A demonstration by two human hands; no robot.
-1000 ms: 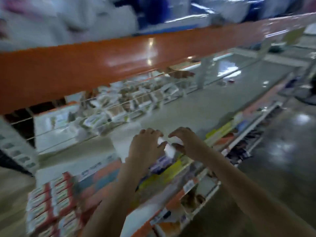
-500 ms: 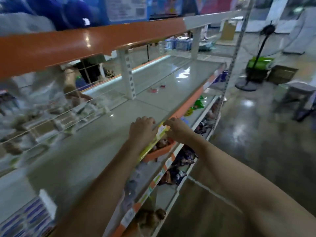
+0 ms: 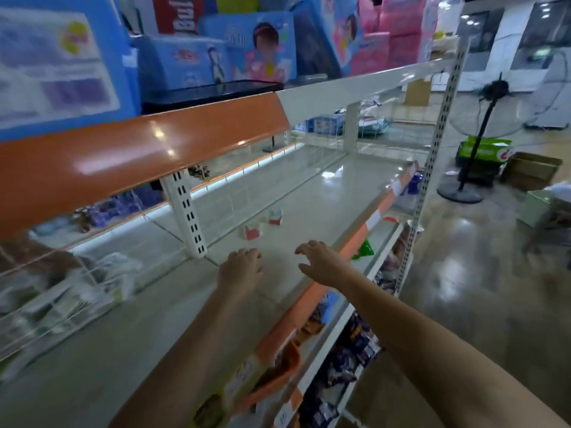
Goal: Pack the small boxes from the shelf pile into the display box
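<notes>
Your left hand and right hand both reach out over the pale shelf holding nothing: the right has its fingers spread and slack, the left has its fingers loosely bent downward with nothing inside them. The likeliest slip from here is a clumsy grab at the two small boxes lying just beyond your fingertips; they look light and the shelf surface is glossy, so a fingertip nudge could skid them farther back, out of easy reach, or toward the orange front lip on the right. Taking both at once with one hand could also crush a corner or drop one. Neither the display box nor any pile is clearly in view, so carrying them back without looking risks a miss. The boxes are little white cartons with red printing, apart from each other, the nearer one lying at a tilt and the farther one sitting upright; finer detail is blurred.
</notes>
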